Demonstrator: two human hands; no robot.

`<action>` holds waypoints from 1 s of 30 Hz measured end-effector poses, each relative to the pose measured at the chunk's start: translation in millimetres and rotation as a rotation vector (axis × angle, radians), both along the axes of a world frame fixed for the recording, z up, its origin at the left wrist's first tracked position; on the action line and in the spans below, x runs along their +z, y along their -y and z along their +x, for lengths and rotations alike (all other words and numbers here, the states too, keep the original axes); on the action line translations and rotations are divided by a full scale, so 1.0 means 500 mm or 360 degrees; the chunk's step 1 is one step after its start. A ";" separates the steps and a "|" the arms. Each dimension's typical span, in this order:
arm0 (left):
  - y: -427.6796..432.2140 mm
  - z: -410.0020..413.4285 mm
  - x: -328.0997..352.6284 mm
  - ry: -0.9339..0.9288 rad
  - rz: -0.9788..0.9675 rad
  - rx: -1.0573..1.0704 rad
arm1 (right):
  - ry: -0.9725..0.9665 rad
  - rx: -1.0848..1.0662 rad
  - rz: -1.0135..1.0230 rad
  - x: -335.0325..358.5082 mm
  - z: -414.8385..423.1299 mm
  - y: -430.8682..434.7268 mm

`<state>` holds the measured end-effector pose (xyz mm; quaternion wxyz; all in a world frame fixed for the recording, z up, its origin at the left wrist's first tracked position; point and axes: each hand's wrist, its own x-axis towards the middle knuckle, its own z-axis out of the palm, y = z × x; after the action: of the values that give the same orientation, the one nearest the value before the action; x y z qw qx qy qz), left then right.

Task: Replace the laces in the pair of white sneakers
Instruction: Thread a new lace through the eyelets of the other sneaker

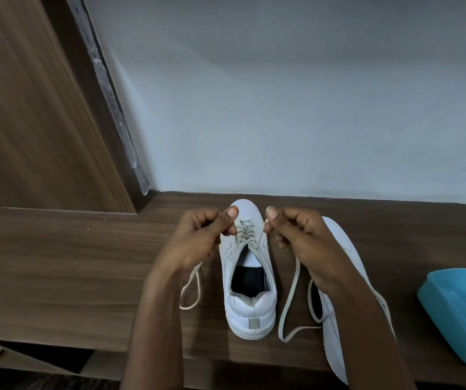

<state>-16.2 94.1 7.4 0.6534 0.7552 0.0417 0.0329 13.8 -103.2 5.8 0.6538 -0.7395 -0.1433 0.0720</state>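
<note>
Centre sneaker (250,280): white, upright on its sole, heel toward me, toe toward the wall; grey heel tab, dark insole showing.
Lace (288,299): off-white, flat; crossed through this sneaker's eyelets, one end pinched in my left hand (198,243), the other in my right hand (305,243); slack trails on both sides.
Second sneaker (344,249): white, just right of the first, tilted, partly hidden under my right arm.
</note>
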 end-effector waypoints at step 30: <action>0.033 -0.006 -0.008 -0.0092 -0.0487 -0.0319 | -0.0143 0.0266 0.0608 0.009 -0.017 -0.043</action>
<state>-19.3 77.6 3.4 0.7592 0.6479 -0.0105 -0.0607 5.2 -81.9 10.5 0.7796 -0.5837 -0.1860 0.1304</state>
